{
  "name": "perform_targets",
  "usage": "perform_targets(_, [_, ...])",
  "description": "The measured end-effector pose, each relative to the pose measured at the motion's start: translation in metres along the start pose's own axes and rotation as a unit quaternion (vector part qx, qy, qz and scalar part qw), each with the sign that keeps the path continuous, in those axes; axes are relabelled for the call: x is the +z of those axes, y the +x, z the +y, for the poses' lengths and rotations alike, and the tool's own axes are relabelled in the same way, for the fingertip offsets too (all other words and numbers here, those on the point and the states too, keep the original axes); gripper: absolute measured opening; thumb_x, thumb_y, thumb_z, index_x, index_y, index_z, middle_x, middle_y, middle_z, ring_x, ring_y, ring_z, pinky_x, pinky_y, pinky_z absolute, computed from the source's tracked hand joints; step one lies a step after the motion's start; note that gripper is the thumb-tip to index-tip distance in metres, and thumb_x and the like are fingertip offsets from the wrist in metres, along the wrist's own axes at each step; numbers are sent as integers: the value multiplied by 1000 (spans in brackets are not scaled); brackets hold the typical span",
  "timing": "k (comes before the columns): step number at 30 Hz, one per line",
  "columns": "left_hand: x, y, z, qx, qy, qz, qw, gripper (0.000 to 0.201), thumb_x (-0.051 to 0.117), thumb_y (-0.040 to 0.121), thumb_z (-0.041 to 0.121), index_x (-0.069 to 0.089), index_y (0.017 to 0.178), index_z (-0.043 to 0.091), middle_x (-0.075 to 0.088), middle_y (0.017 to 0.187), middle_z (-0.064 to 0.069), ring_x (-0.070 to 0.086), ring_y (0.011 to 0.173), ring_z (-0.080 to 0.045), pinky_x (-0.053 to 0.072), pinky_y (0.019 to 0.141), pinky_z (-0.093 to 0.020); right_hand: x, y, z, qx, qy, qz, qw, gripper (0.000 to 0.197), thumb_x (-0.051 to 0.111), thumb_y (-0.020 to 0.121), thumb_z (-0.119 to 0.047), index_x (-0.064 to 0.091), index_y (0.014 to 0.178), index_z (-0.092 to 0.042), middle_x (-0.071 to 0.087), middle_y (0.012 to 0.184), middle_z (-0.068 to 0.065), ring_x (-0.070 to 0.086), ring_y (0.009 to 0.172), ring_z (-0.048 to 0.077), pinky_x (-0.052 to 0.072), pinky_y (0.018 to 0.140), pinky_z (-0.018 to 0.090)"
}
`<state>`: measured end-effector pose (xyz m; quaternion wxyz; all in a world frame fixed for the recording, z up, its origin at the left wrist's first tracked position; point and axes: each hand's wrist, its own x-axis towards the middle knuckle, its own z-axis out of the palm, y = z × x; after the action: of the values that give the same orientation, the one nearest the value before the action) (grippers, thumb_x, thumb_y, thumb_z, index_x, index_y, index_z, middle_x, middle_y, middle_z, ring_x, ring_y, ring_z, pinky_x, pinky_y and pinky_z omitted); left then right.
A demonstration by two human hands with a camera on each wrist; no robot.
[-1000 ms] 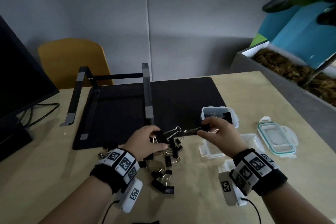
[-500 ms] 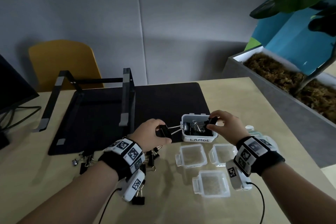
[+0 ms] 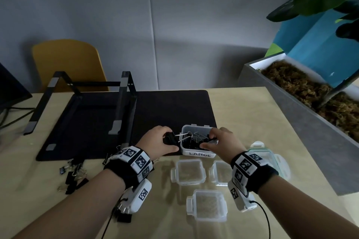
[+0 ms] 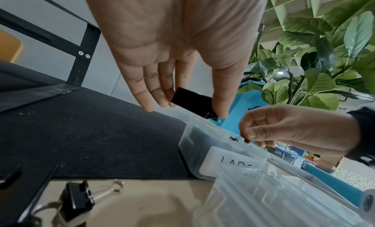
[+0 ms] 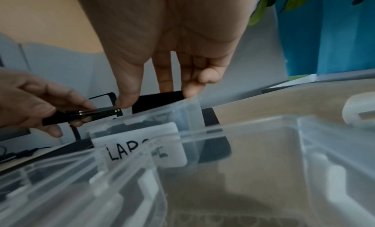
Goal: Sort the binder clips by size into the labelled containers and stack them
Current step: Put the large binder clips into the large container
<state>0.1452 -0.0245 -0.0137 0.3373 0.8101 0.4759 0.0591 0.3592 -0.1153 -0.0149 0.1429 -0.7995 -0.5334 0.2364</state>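
**Two hands at the LARGE container**

The left hand (image 3: 158,141) pinches a black binder clip (image 3: 171,139) just left of the LARGE container (image 3: 200,154) on the desk (image 3: 242,114). The right hand (image 3: 223,141) grips another clip (image 5: 160,100) over its rim; the fingers (image 5: 188,89) half hide it.

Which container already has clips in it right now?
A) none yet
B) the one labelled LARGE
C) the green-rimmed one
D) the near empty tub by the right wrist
B: the LARGE container holds black clips, and each hand holds another clip at its rim.
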Motion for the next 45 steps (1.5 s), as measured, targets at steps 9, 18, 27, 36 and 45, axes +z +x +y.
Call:
perform_targets(9, [3, 6, 6, -13, -6, 9, 1000, 59, 74, 75, 39, 51, 126, 22, 52, 118, 5, 50, 113, -11, 40, 91, -22, -1, -1, 3, -59, -88, -28, 994, 34, 55, 88, -47, 66, 114, -29, 51, 111, 3, 42, 112, 20, 38, 99, 33])
perform_targets(18, [5, 15, 23, -4, 17, -7, 1000, 62, 73, 76, 39, 48, 130, 22, 51, 127, 3, 50, 117, -13, 43, 97, -27, -12, 9, 11, -92, -115, -31, 989, 32, 51, 91, -24, 59, 121, -25, 57, 119, 4, 48, 115, 24, 39, 96, 34])
perform_targets(27, [12, 33, 40, 13, 62, -45, 997, 56, 70, 79, 38, 47, 127, 22, 59, 119, -1, 56, 108, -17, 48, 93, -35, -16, 11, 21, -96, -91, -41, 990, 31, 52, 92, -26, 62, 121, -22, 61, 120, 0, 55, 112, 18, 42, 92, 28])
perform_targets(36, [30, 42, 36, 83, 150, -51, 984, 44, 61, 85, 45, 57, 126, 31, 47, 132, 2, 35, 126, -20, 36, 106, -37, -19, 11, 20, -80, -69, -45, 993, 24, 55, 88, -20, 69, 107, -23, 66, 112, 1, 61, 102, 21, 49, 88, 33])
perform_targets(45, [36, 39, 27, 36, 102, -95, 990, 63, 59, 79, 60, 41, 136, 41, 18, 153, 7, 18, 140, -19, 28, 114, -43, -26, 23, 8, -119, -160, -94, 975, 24, 52, 89, -14, 70, 105, -15, 63, 109, 8, 59, 103, 26, 48, 87, 34])
